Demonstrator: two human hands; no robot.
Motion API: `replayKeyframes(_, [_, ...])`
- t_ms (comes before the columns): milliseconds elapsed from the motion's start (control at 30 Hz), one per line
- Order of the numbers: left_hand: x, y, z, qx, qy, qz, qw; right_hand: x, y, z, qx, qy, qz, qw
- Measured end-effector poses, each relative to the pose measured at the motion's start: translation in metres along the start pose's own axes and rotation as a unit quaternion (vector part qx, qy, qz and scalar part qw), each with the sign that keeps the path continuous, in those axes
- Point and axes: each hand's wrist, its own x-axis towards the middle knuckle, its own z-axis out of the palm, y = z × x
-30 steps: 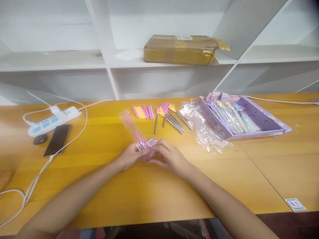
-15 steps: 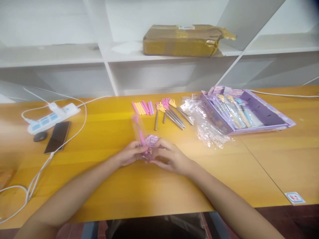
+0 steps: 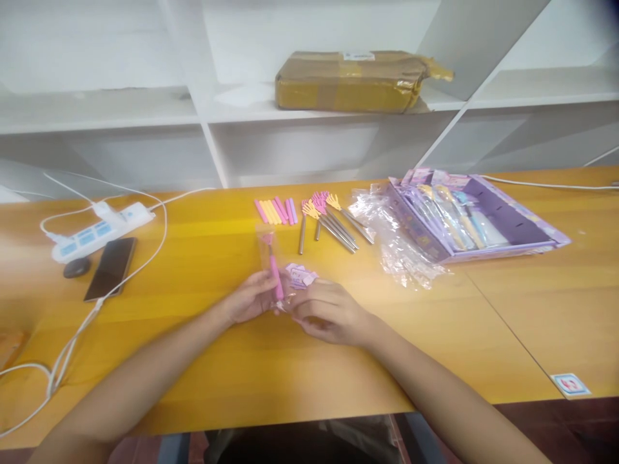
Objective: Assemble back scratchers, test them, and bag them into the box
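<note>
A pink back scratcher (image 3: 276, 277) lies inside a clear plastic bag (image 3: 264, 248), its hand-shaped head pointing away from me. My left hand (image 3: 254, 296) is closed around the bag and the handle. My right hand (image 3: 333, 312) has its fingers pinched at the near end of the bag; what exactly lies between the fingertips is partly hidden. Just beyond that hand are small purple printed cards (image 3: 300, 276) on the table. Farther back lie several metal rods with pink and yellow hand-shaped heads (image 3: 333, 222), beside a row of pink, yellow and purple handle tubes (image 3: 275, 211).
A purple display box (image 3: 503, 248) holds several bagged back scratchers at the right. Loose clear bags (image 3: 409, 258) are heaped against it. At left are a power strip (image 3: 104, 232), a phone (image 3: 110, 269) and white cables. A taped parcel (image 3: 348, 90) sits on the shelf.
The bagged back scratcher has turned slightly more upright in my left hand, and its handle shows more. My right hand has shifted slightly toward me and to the right.
</note>
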Motion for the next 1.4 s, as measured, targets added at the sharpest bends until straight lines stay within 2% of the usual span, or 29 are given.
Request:
replayKeyframes(367, [0.001,0.001,0.002,0.039,0.025,0.029,0.999,0.001,-0.007,0.004,0.108,0.037,0.058,0.992])
replayKeyframes(600, [-0.001,-0.009,0.0,0.11,0.005,0.01,0.994,0.0,-0.008,0.013,0.051,0.117,0.16,0.979])
replayKeyframes(800, [0.0,-0.012,-0.001,0.138,-0.013,0.012,0.99,-0.004,-0.003,0.016,0.031,0.115,0.174,0.977])
replayKeyframes(1033, [-0.002,-0.008,0.002,0.227,-0.033,0.027,0.973,-0.005,-0.004,0.018,0.035,0.085,0.186,0.978])
replayKeyframes(1167, [-0.002,-0.01,0.005,0.242,-0.031,0.021,0.97,-0.004,-0.003,0.019,0.042,0.09,0.186,0.978])
replayKeyframes(1267, [-0.003,-0.013,0.005,0.254,-0.013,0.04,0.966,-0.003,-0.003,0.019,0.047,0.086,0.186,0.978])
replayKeyframes(1400, [-0.004,-0.015,0.007,0.258,-0.026,0.041,0.965,-0.004,-0.003,0.019,0.054,0.085,0.236,0.967])
